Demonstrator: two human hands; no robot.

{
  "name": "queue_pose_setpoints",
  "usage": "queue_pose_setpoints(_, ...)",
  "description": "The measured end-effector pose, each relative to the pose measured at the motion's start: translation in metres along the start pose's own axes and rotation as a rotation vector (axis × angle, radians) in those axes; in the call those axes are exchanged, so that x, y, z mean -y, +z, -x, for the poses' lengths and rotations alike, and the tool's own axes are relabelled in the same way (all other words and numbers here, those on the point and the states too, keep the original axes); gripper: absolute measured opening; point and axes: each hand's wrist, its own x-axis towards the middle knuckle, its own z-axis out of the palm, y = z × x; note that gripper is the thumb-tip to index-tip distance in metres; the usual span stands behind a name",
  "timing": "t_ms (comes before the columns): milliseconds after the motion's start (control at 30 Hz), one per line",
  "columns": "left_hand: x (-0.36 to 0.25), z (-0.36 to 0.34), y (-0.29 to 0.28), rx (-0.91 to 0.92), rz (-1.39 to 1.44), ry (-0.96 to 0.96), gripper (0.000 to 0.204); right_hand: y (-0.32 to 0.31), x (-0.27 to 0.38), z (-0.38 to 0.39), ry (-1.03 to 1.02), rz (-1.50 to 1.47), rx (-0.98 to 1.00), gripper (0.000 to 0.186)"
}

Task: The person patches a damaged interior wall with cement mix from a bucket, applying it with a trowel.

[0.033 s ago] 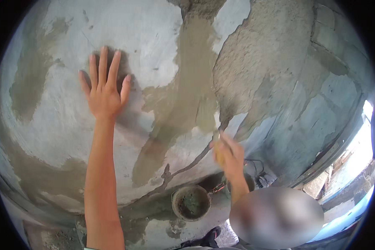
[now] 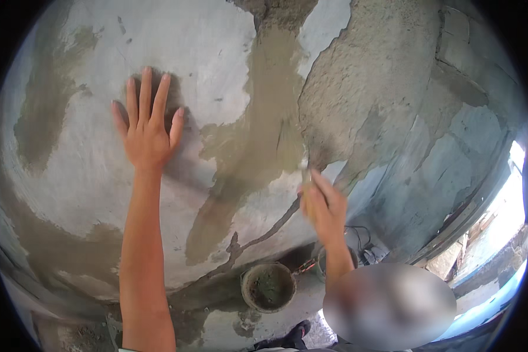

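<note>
My left hand lies on the pale plastered wall with its fingers spread, holding nothing. To its right, lower down, my right hand is closed round a small hand tool with a yellowish handle. The tool's narrow metal-looking end points up at the wall; blur hides its exact kind. It is at the upper end of a dark crack, just below a rough bare patch. Left of the tool runs a damp brown-grey strip of mortar.
Below the wall stands a bucket with grey-green mix inside. A second bucket is partly hidden behind my right wrist, near a dark cable. A shoe shows at the bottom. A bright opening lies at the right; a blurred oval covers the lower right.
My right hand and the tool have shifted slightly upward along the wall, the tool's end now nearer the rough patch. My left hand stays in place.
</note>
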Motion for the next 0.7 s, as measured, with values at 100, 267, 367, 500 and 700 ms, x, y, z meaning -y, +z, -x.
queue_pose_setpoints(100,-0.002,-0.002,0.001,0.017,-0.029,-0.014,0.064,0.011,0.028,-0.073,-0.242,0.259,-0.156,0.038)
queue_pose_setpoints(267,0.000,-0.001,0.004,0.010,-0.029,-0.014,0.065,0.028,0.023,-0.125,-0.611,0.890,-0.296,0.048)
queue_pose_setpoints(367,-0.002,0.000,0.007,-0.013,0.004,-0.007,0.066,0.032,0.009,-0.111,-0.474,0.953,-0.293,0.050)
queue_pose_setpoints(500,-0.004,-0.001,0.003,0.033,-0.029,-0.020,0.066,0.011,-0.013,-0.086,-0.498,0.949,-0.292,0.049)
queue_pose_setpoints(700,0.000,-0.001,0.001,0.029,-0.045,-0.018,0.065,0.001,0.040,-0.097,-0.539,0.655,-0.211,0.047)
